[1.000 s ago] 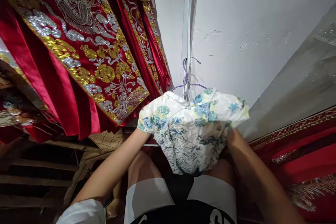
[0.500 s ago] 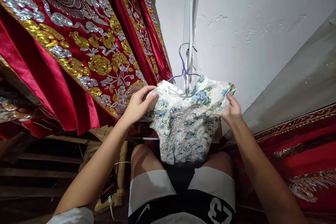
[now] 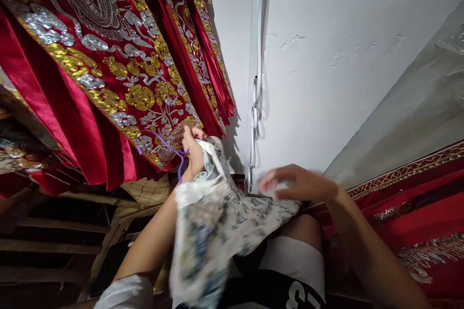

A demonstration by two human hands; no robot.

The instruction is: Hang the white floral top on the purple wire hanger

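Note:
A short floral blouse (image 3: 250,217), white with blue and green flowers, hangs turned and folded over my lap, its near end smeared by motion. Closed around its upper part is my left hand (image 3: 195,152), in front of the red cloth. From beside that hand a purple hanger (image 3: 168,145) sticks out to the left; how far it is still inside the blouse is hidden. My right hand (image 3: 297,181) is off the fabric, just above the blouse's right side, fingers apart and slightly blurred.
Red embroidered cloth (image 3: 141,96) with gold and silver sequins hangs at the left. A white wall (image 3: 308,82) with a vertical strip of cable (image 3: 255,106) stands ahead. More red fabric (image 3: 427,217) lies at the right, and wooden slats (image 3: 58,246) are low left.
The blouse swung from facing me, spread between both hands, to turned leftward in my left hand. My right hand let go of it. The hanger tipped over to the left.

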